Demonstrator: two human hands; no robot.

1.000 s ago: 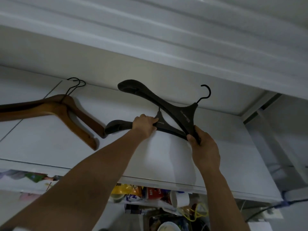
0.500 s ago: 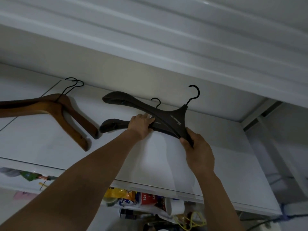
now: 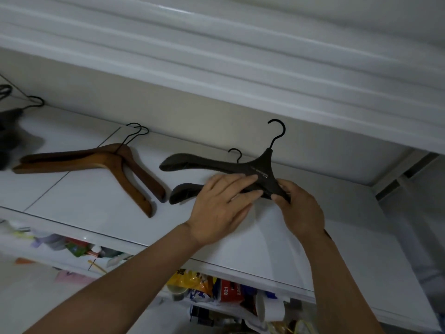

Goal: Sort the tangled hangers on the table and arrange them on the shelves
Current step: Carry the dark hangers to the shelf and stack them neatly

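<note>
Two dark hangers (image 3: 212, 162) lie stacked on the white top shelf (image 3: 101, 208), hooks toward the back wall. My left hand (image 3: 221, 208) lies on them with straight fingers pressing the middle, over the lower hanger's arm (image 3: 185, 192). My right hand (image 3: 298, 208) pinches the right arm of the upper hanger near its neck. Two brown wooden hangers (image 3: 115, 165) lie stacked on the shelf to the left.
More dark hangers (image 3: 9, 121) sit at the shelf's far left edge, blurred. A white overhang (image 3: 216, 56) runs close above the shelf. Below the shelf's front edge, packets and cups (image 3: 226, 292) crowd a lower level.
The upper dark hanger has swung down flatter over the lower one. My left hand slid right onto their middle with its fingers straightened. The view has shifted so the shelf's left part shows.
</note>
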